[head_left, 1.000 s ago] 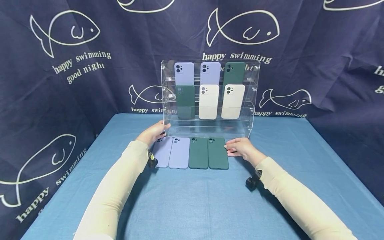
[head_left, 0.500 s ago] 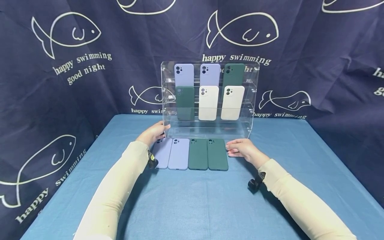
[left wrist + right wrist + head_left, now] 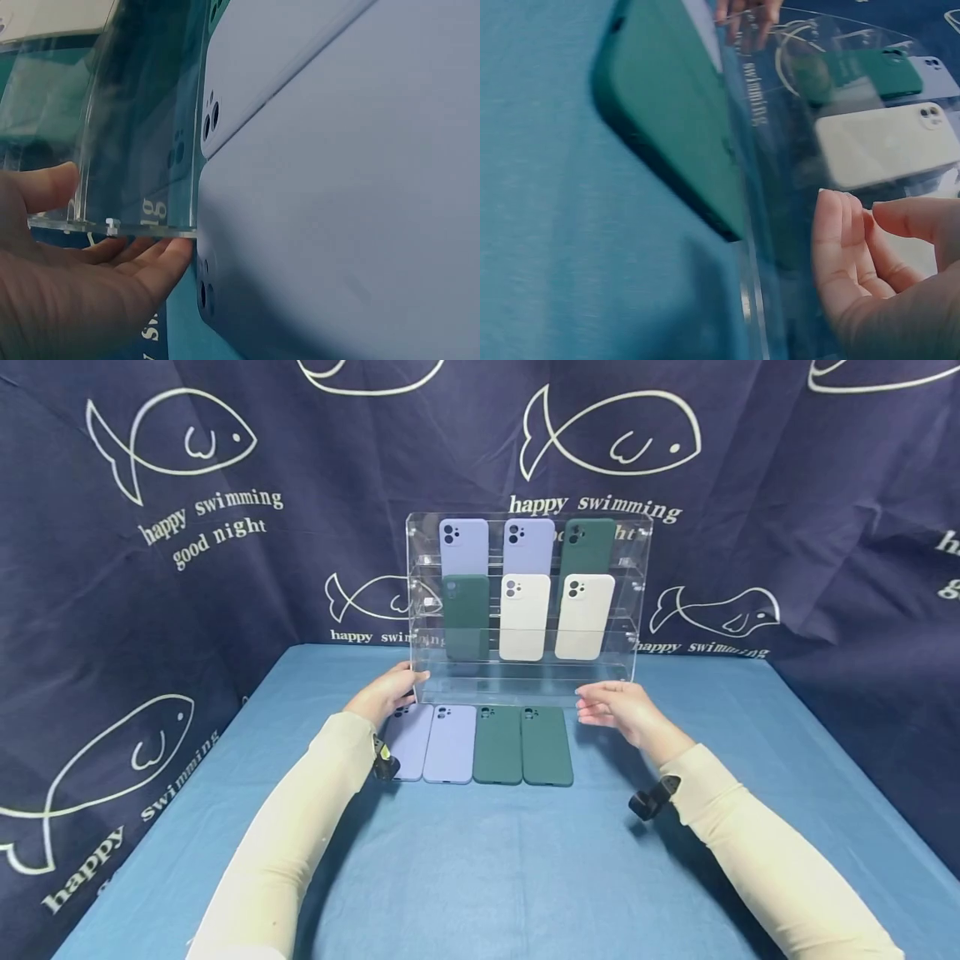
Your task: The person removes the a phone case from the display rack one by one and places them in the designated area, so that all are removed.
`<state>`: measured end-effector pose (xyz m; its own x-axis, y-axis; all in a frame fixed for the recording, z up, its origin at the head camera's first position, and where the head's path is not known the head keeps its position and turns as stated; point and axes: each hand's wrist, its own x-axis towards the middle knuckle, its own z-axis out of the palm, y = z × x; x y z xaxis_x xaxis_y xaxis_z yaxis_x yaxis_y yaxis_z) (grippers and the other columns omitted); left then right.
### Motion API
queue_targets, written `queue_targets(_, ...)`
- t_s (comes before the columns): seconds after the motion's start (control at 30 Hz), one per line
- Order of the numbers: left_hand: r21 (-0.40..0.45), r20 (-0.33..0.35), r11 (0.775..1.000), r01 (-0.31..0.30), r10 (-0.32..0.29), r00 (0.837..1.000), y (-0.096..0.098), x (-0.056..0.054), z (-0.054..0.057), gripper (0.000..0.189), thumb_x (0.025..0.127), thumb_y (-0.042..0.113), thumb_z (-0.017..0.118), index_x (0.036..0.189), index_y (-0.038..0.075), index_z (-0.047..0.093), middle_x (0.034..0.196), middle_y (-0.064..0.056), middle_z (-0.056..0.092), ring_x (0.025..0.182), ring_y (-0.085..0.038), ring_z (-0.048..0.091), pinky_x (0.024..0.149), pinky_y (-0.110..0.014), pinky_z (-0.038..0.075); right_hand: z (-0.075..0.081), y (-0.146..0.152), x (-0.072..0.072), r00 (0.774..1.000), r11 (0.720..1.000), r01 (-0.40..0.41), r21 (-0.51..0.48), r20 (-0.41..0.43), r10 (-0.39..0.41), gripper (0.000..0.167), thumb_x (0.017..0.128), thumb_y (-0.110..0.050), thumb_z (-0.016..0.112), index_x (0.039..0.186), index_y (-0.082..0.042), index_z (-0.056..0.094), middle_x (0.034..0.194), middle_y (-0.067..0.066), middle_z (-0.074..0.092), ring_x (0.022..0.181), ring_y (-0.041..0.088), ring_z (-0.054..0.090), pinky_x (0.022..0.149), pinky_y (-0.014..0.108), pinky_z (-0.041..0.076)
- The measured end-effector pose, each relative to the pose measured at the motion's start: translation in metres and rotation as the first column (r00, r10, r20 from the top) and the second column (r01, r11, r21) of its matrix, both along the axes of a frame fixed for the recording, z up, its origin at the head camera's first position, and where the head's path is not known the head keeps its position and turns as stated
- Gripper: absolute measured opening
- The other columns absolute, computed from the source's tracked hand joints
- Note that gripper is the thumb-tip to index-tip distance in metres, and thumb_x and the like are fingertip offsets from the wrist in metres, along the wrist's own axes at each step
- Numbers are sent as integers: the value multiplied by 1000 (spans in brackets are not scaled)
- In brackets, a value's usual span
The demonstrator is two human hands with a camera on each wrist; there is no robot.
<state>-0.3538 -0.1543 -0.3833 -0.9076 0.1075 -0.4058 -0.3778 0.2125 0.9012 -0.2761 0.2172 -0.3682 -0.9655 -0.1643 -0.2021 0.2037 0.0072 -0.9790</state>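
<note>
Head view: a clear acrylic rack (image 3: 525, 683) stood upright toward the back of the blue surface (image 3: 480, 877). The left hand (image 3: 381, 692) held its lower left corner; as the left wrist view showed, this grip was clamped on the side panel, thumb above the edge and fingers beneath. The right hand (image 3: 617, 710) lay by the rack's lower right corner and hid part of it; its grip was apart, a gap separating the thumb from the bent fingers. Contact between this hand and the rack could not be told.

Upper row in the rack, left to right: a lilac case (image 3: 464, 547), a second lilac case (image 3: 529, 545) and a green case (image 3: 587, 545). Lower row: a darker green case (image 3: 466, 610), a white case (image 3: 522, 610) and a second white case (image 3: 585, 610), which overlapped the row behind; a clear panel crossed their lower parts.

Flat before the rack, side by side: an outer lilac case (image 3: 409, 745), an inner lilac case (image 3: 450, 745), an inner green case (image 3: 498, 745) and an outer green case (image 3: 547, 747). The left hand and a black wrist camera (image 3: 386, 767) obscured parts of the first. Behind everything hung a navy cloth (image 3: 375, 460) printed with white fish and lettering.
</note>
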Motion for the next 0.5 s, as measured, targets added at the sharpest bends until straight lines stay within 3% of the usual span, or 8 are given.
queue_targets(0.23, -11, 6, 1000, 2, -2, 1000, 3, 2, 2, 65, 103, 18, 46, 157, 13, 10, 162, -10, 17, 150, -25, 16, 123, -40, 27, 26, 7, -3, 998, 997, 35, -69, -55, -39, 8, 95, -7, 60, 97, -3, 66, 73, 2, 71, 68, 13, 70, 73, 27, 63)
queue_targets(0.5, -6, -2, 1000, 8, -8, 1000, 3, 4, 3, 65, 104, 18, 44, 157, 13, 8, 162, -10, 15, 150, -25, 15, 123, -40, 26, 51, 7, -9, 985, 992, 72, -108, -149, -88, 9, 94, -3, 61, 89, -8, 68, 72, 2, 71, 66, 11, 69, 68, 23, 63)
